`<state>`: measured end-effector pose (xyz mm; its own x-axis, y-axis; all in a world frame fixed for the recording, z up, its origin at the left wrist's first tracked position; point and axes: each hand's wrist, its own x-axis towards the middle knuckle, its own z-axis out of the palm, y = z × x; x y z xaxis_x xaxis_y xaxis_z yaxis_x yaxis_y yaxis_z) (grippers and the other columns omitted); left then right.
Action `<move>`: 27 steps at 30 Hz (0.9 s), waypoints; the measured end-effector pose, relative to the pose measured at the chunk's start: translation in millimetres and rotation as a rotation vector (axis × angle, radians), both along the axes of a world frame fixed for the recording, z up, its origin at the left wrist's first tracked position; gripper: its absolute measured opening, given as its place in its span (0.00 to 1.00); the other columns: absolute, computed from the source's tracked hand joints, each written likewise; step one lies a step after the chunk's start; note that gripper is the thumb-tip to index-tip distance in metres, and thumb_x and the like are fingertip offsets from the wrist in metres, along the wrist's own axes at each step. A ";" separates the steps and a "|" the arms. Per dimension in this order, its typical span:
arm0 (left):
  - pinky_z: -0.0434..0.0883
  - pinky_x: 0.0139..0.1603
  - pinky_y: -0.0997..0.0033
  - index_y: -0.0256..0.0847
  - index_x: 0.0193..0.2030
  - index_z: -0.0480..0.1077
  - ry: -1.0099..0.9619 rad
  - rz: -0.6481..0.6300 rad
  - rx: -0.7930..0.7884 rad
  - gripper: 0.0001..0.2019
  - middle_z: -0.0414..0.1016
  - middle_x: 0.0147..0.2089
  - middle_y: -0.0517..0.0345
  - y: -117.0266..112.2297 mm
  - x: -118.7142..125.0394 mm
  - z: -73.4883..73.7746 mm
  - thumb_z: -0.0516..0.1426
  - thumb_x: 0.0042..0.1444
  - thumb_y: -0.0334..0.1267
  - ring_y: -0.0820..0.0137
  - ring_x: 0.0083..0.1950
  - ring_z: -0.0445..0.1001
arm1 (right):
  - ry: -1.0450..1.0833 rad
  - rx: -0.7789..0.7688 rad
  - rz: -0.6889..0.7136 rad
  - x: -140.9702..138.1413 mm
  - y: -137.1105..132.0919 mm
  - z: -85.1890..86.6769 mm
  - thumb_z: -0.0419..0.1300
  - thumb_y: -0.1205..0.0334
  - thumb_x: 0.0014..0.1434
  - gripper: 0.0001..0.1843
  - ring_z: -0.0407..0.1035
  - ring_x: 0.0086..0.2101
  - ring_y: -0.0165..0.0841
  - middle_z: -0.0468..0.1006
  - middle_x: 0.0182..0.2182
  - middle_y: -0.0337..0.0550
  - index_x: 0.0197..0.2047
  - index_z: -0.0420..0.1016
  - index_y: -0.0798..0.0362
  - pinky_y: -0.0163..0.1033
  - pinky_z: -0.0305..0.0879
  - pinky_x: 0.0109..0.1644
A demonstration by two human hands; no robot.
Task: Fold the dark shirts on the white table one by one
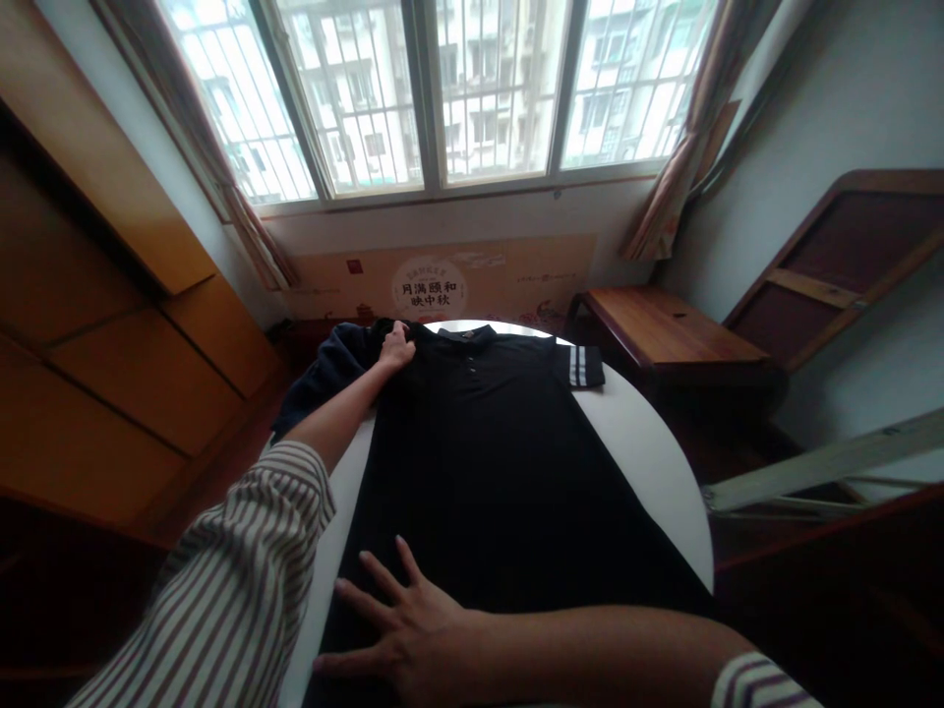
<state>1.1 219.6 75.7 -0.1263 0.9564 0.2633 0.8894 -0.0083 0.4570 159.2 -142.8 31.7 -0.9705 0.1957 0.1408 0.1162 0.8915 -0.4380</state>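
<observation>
A black polo shirt [487, 442] lies spread face up on a round white table [649, 452], collar toward the window, with white stripes on its right sleeve cuff [579, 366]. My left hand [396, 347] reaches far out and grips the shirt's left shoulder near the collar, fingers curled on the cloth. My right hand [398, 619] lies flat on the near hem of the shirt, fingers spread. Both my arms wear striped sleeves.
A dark blue garment [324, 379] is bunched at the table's far left edge. A wooden bench [656, 329] stands to the right, a wooden cabinet [110, 364] to the left, and a printed cardboard panel [442, 285] leans under the window.
</observation>
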 end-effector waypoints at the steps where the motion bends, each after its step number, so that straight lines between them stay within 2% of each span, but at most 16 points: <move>1: 0.68 0.56 0.65 0.37 0.58 0.65 -0.025 0.021 0.005 0.20 0.75 0.53 0.44 4.1 -5.5 3.0 0.56 0.59 0.31 0.59 0.55 0.75 | -0.001 0.010 0.001 0.0 -0.3 0.1 0.55 0.50 0.68 0.33 0.25 0.69 0.57 0.27 0.74 0.48 0.73 0.50 0.39 0.75 0.33 0.66; 4: 0.70 0.53 0.69 0.37 0.59 0.62 -0.089 0.069 0.011 0.22 0.75 0.52 0.47 12.6 -23.6 7.5 0.55 0.57 0.27 0.63 0.52 0.75 | 0.013 0.025 0.007 0.8 -0.4 0.3 0.54 0.50 0.69 0.32 0.26 0.69 0.58 0.28 0.74 0.48 0.73 0.51 0.38 0.75 0.34 0.66; 7: 0.70 0.50 0.71 0.40 0.59 0.62 -0.132 0.095 0.009 0.22 0.75 0.50 0.50 14.4 -36.9 1.3 0.54 0.58 0.26 0.66 0.50 0.76 | 0.039 0.041 0.012 2.2 0.0 -3.7 0.51 0.50 0.70 0.30 0.26 0.69 0.57 0.28 0.74 0.48 0.73 0.50 0.38 0.76 0.35 0.66; 11: 0.70 0.52 0.67 0.41 0.56 0.65 -0.149 0.131 0.007 0.17 0.75 0.47 0.49 10.6 -41.8 -12.7 0.51 0.61 0.28 0.63 0.50 0.75 | 0.056 0.102 -0.005 3.7 -6.1 -13.9 0.50 0.48 0.70 0.29 0.27 0.70 0.57 0.29 0.74 0.47 0.72 0.51 0.37 0.75 0.38 0.66; 13: 0.69 0.53 0.63 0.42 0.56 0.66 -0.149 0.136 0.007 0.17 0.75 0.48 0.48 7.1 -39.2 -15.0 0.51 0.61 0.26 0.60 0.51 0.75 | 0.062 0.130 -0.005 3.0 -11.4 -14.0 0.51 0.49 0.70 0.29 0.30 0.70 0.58 0.32 0.74 0.46 0.72 0.53 0.37 0.74 0.42 0.66; 15: 0.69 0.54 0.58 0.44 0.57 0.66 -0.127 0.139 0.019 0.20 0.73 0.51 0.45 1.4 -32.3 -12.0 0.51 0.59 0.25 0.56 0.53 0.75 | 0.078 0.111 0.009 1.9 -11.1 -6.6 0.51 0.48 0.69 0.28 0.37 0.70 0.57 0.40 0.74 0.47 0.71 0.55 0.38 0.72 0.47 0.65; 17: 0.68 0.55 0.52 0.43 0.60 0.65 -0.027 0.150 0.074 0.24 0.68 0.57 0.39 -8.3 -19.7 -5.8 0.53 0.57 0.24 0.50 0.56 0.72 | 0.116 0.026 -0.009 4.2 3.9 7.5 0.51 0.47 0.69 0.28 0.53 0.66 0.51 0.56 0.70 0.48 0.69 0.58 0.42 0.63 0.57 0.64; 18: 0.66 0.57 0.48 0.42 0.61 0.65 0.055 0.140 0.121 0.25 0.64 0.61 0.36 -15.2 -11.0 -2.9 0.53 0.56 0.24 0.47 0.60 0.69 | 0.148 -0.025 -0.061 8.9 19.3 15.9 0.51 0.47 0.69 0.26 0.61 0.62 0.46 0.65 0.65 0.48 0.67 0.62 0.45 0.56 0.62 0.62; 19: 0.65 0.58 0.45 0.40 0.62 0.64 0.145 0.106 0.171 0.26 0.61 0.63 0.35 -23.6 -0.8 -1.2 0.53 0.56 0.23 0.45 0.63 0.65 | 0.183 -0.070 -0.149 17.2 40.3 24.4 0.51 0.49 0.70 0.24 0.68 0.56 0.40 0.73 0.58 0.48 0.63 0.66 0.49 0.48 0.65 0.58; 20: 0.63 0.60 0.43 0.39 0.62 0.65 0.229 0.039 0.212 0.26 0.60 0.64 0.35 -33.5 10.5 -1.2 0.53 0.56 0.24 0.44 0.64 0.62 | 0.226 -0.095 -0.292 29.9 66.3 32.3 0.49 0.52 0.71 0.20 0.71 0.50 0.36 0.77 0.52 0.48 0.58 0.71 0.52 0.42 0.67 0.54; 22: 0.63 0.62 0.46 0.39 0.60 0.68 0.332 -0.193 0.238 0.23 0.64 0.62 0.39 -56.8 34.4 -8.2 0.50 0.58 0.24 0.47 0.65 0.61 | 0.266 -0.041 -0.724 69.0 127.2 44.9 0.48 0.58 0.71 0.18 0.72 0.42 0.34 0.78 0.40 0.49 0.42 0.78 0.55 0.39 0.66 0.50; 23: 0.64 0.62 0.50 0.40 0.59 0.69 0.350 -0.330 0.226 0.21 0.67 0.61 0.41 -69.2 45.7 -15.4 0.49 0.60 0.26 0.51 0.64 0.63 | 0.253 0.003 -0.962 94.3 158.3 49.1 0.51 0.60 0.69 0.16 0.72 0.41 0.34 0.77 0.41 0.50 0.39 0.78 0.56 0.39 0.65 0.51; 25: 0.63 0.64 0.57 0.40 0.58 0.70 0.348 -0.544 0.184 0.19 0.68 0.62 0.46 -92.1 63.3 -35.1 0.48 0.64 0.30 0.57 0.64 0.64 | 0.196 0.057 -1.457 149.7 212.4 53.4 0.58 0.61 0.64 0.10 0.71 0.45 0.37 0.76 0.44 0.51 0.42 0.79 0.57 0.39 0.63 0.54; 26: 0.62 0.66 0.57 0.41 0.60 0.69 0.342 -0.596 0.154 0.19 0.66 0.65 0.47 -101.4 69.0 -46.3 0.47 0.66 0.34 0.58 0.66 0.63 | 0.180 0.063 -1.595 176.5 232.9 53.5 0.58 0.63 0.63 0.11 0.70 0.48 0.41 0.75 0.45 0.57 0.43 0.78 0.61 0.42 0.62 0.55; 27: 0.60 0.68 0.56 0.41 0.62 0.67 0.336 -0.610 0.112 0.20 0.63 0.68 0.47 -108.7 72.4 -57.0 0.47 0.68 0.39 0.58 0.68 0.61 | 0.173 0.066 -1.676 200.4 248.7 52.4 0.57 0.65 0.63 0.13 0.68 0.49 0.45 0.74 0.46 0.63 0.46 0.76 0.66 0.47 0.61 0.56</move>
